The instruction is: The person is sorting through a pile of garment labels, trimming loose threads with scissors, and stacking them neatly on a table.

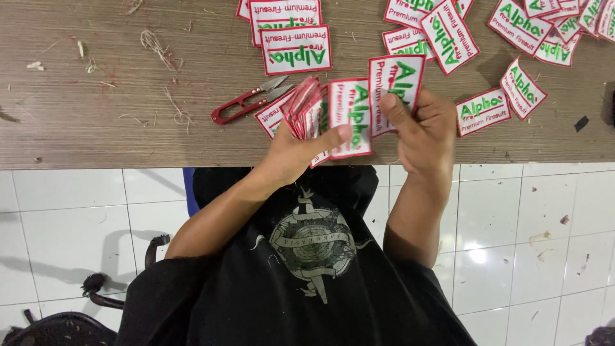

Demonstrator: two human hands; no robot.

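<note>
— Left hand [291,154] first: what is it doing?

— It is closed around a fanned stack of patches [307,112], thumb pressed across the front one. They are white rectangles with red stitched borders and green and red lettering. The stack sits above the near edge of the bench [96,96].

— And the right hand [426,131]?

— It pinches 1 single patch [395,90] between thumb and fingers, held upright just beside the stack, its edge overlapping the front patch of the fan.

— How many in the fan?

— I cannot tell exactly; the edges overlap too tightly.

— Any boxes or trays?

— I see 0 containers. Loose patches lie straight on the wooden bench: 2 stacked at the top middle [295,48], 2 just right of the right hand [506,102], and more in scattered heaps along the top right edge [544,25].

— Tools?

— 1 pair of red-handled thread snips [246,102] lies on the bench, just left of the fan, with thread scraps [160,48] further left.
</note>
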